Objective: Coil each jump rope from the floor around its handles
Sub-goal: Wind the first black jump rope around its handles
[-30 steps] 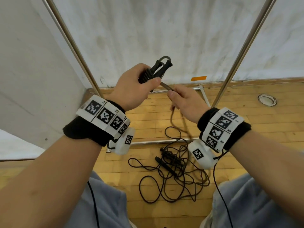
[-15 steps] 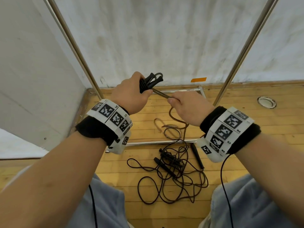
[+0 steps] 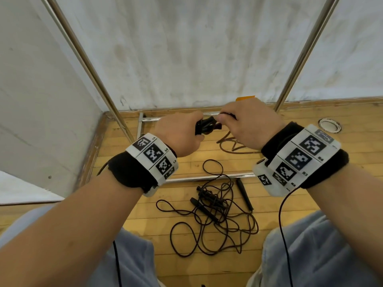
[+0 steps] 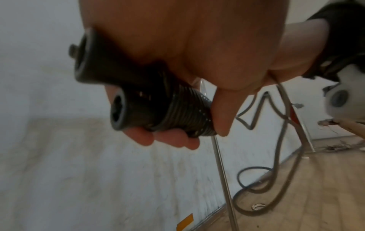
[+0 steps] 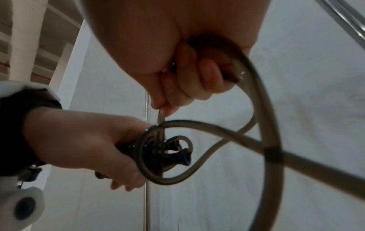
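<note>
Two hands, left (image 3: 182,134) and right (image 3: 251,123); two black handles bundled together (image 3: 206,127); three black handles on the floor (image 3: 204,210) (image 3: 245,193) (image 3: 205,192); two upright metal poles (image 3: 91,65) (image 3: 304,56); one orange tape strip (image 3: 245,98).

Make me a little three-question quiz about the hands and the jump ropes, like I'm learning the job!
1. True or false: the left hand grips a pair of black handles with cord already wound around them.
2. What does the right hand hold? A) a loose handle B) the brownish cord C) nothing
3. Fill in: the tangled black jump rope lies on the wooden ____.

Key: 1 true. 2 B: the fingers curl round the cord, which loops toward the handles. 3 floor.
</note>
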